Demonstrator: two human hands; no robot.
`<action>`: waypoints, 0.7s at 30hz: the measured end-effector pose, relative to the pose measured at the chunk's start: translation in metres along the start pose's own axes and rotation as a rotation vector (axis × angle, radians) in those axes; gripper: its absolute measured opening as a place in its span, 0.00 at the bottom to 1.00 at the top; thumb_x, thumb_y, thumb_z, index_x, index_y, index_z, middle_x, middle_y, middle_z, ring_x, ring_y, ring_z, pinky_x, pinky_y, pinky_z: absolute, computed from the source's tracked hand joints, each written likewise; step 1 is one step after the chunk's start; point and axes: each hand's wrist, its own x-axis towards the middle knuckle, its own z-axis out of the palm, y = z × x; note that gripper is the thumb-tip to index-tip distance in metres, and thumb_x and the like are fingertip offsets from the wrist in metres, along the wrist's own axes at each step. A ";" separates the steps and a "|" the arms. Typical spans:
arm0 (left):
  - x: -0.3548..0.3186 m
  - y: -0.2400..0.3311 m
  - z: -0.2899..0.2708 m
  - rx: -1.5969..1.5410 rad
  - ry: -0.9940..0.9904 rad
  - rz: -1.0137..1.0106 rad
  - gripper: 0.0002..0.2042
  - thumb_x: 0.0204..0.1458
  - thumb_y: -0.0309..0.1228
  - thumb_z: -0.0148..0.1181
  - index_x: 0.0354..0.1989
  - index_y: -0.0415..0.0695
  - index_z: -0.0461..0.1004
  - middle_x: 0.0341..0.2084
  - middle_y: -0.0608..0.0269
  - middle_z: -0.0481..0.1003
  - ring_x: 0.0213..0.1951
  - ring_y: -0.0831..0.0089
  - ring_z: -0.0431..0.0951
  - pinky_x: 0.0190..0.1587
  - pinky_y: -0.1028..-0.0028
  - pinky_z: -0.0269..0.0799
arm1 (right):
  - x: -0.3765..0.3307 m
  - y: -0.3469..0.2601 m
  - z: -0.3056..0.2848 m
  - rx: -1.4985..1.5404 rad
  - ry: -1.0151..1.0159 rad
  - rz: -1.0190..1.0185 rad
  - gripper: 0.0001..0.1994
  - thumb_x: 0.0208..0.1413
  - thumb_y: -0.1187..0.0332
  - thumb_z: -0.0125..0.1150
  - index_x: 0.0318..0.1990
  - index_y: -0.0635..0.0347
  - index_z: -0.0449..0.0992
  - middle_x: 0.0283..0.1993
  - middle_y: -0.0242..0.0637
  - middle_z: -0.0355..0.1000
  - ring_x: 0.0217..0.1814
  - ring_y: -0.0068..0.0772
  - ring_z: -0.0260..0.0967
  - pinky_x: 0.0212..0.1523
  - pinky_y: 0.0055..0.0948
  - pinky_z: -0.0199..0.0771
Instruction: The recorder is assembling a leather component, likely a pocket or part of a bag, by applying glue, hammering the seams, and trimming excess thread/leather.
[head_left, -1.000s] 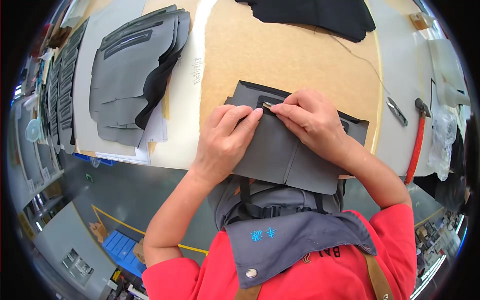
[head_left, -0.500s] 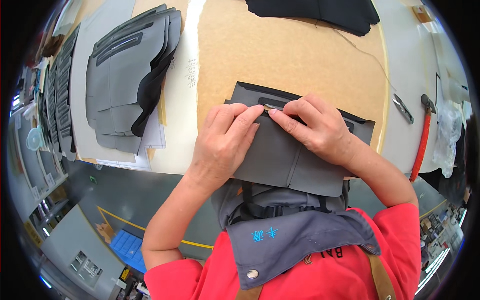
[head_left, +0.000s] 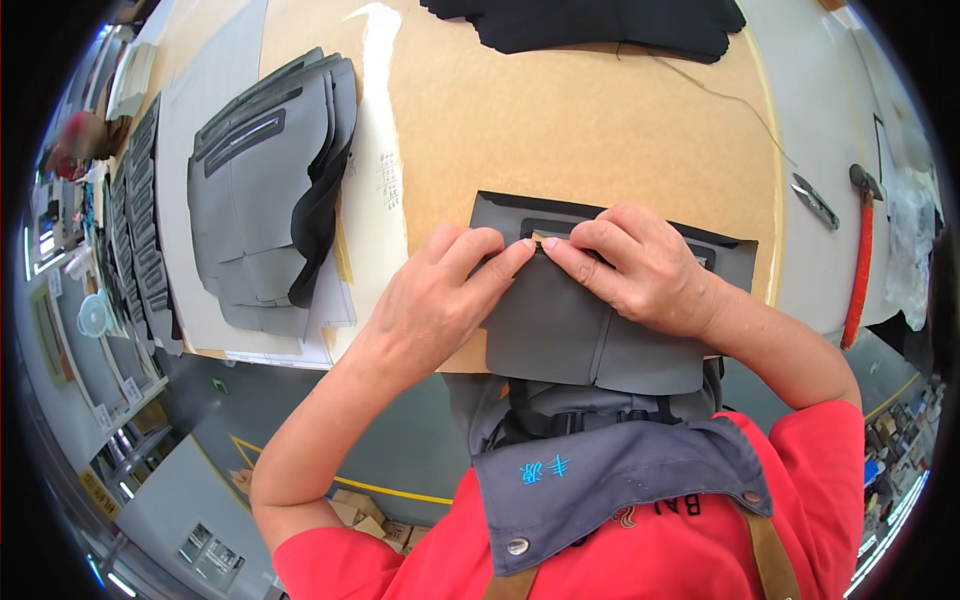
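A grey fabric panel with a black top strip lies at the table's front edge, its lower part overhanging toward me. Near its top is a long slot with a black border, and tan table paper shows through the opening. My left hand is closed, thumb and forefinger pinching the slot border near its left end. Right beside it, my right hand pinches the same border with thumb and curled fingers, covering the middle of the slot. The fingertips almost meet. Anything small between them is hidden.
A stack of grey panels lies left, more slotted panels beyond it. Black fabric pieces lie at the back, trailing a thread. Small thread snips, a red-handled hammer and clear plastic bags are at right.
The whole view has shifted a little. My fingertips stay at the slot's left part, and the right fingers have lifted slightly, baring more of the opening. Both hands keep their pinch.
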 end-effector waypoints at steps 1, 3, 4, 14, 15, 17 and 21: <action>-0.002 -0.003 0.001 0.025 0.003 0.041 0.24 0.47 0.20 0.70 0.56 0.44 0.80 0.42 0.62 0.72 0.42 0.61 0.74 0.44 0.64 0.76 | 0.000 0.000 0.000 0.007 -0.003 0.002 0.19 0.47 0.72 0.66 0.50 0.64 0.82 0.42 0.34 0.72 0.41 0.34 0.70 0.41 0.33 0.77; -0.003 -0.006 0.000 0.050 0.007 0.083 0.25 0.46 0.20 0.70 0.57 0.44 0.79 0.42 0.63 0.72 0.43 0.62 0.74 0.46 0.64 0.77 | 0.000 -0.001 0.000 0.013 -0.006 0.003 0.19 0.47 0.72 0.66 0.50 0.64 0.82 0.42 0.34 0.72 0.41 0.34 0.70 0.41 0.33 0.76; -0.003 -0.006 -0.001 0.087 -0.039 0.098 0.27 0.44 0.21 0.70 0.58 0.44 0.79 0.43 0.63 0.72 0.44 0.62 0.74 0.47 0.65 0.77 | -0.001 -0.001 0.000 0.013 -0.010 0.005 0.19 0.47 0.72 0.66 0.50 0.65 0.82 0.41 0.34 0.72 0.41 0.34 0.70 0.41 0.33 0.76; -0.005 -0.012 -0.008 0.247 -0.126 0.199 0.31 0.44 0.24 0.67 0.63 0.43 0.77 0.48 0.66 0.71 0.49 0.66 0.75 0.49 0.68 0.77 | 0.001 -0.001 -0.002 0.006 -0.021 -0.015 0.20 0.47 0.71 0.65 0.50 0.66 0.81 0.42 0.35 0.72 0.42 0.35 0.70 0.42 0.33 0.77; -0.005 -0.012 -0.009 0.252 -0.125 0.200 0.31 0.44 0.24 0.67 0.63 0.43 0.77 0.48 0.66 0.71 0.49 0.66 0.75 0.49 0.68 0.77 | 0.001 -0.001 -0.002 0.004 -0.017 -0.018 0.20 0.47 0.71 0.65 0.50 0.66 0.81 0.42 0.35 0.72 0.42 0.35 0.70 0.42 0.33 0.77; -0.005 -0.010 -0.011 0.260 -0.160 0.188 0.30 0.46 0.25 0.66 0.63 0.44 0.77 0.48 0.65 0.72 0.49 0.66 0.75 0.50 0.67 0.76 | 0.000 -0.002 -0.002 0.013 -0.012 -0.022 0.20 0.47 0.71 0.65 0.50 0.67 0.81 0.42 0.36 0.72 0.42 0.36 0.70 0.43 0.34 0.77; -0.008 -0.004 -0.018 0.341 -0.182 0.168 0.29 0.48 0.25 0.67 0.63 0.45 0.76 0.48 0.64 0.72 0.49 0.64 0.75 0.51 0.67 0.75 | 0.000 0.000 0.002 -0.009 0.007 -0.062 0.20 0.47 0.72 0.64 0.50 0.68 0.81 0.42 0.36 0.71 0.43 0.36 0.71 0.43 0.33 0.77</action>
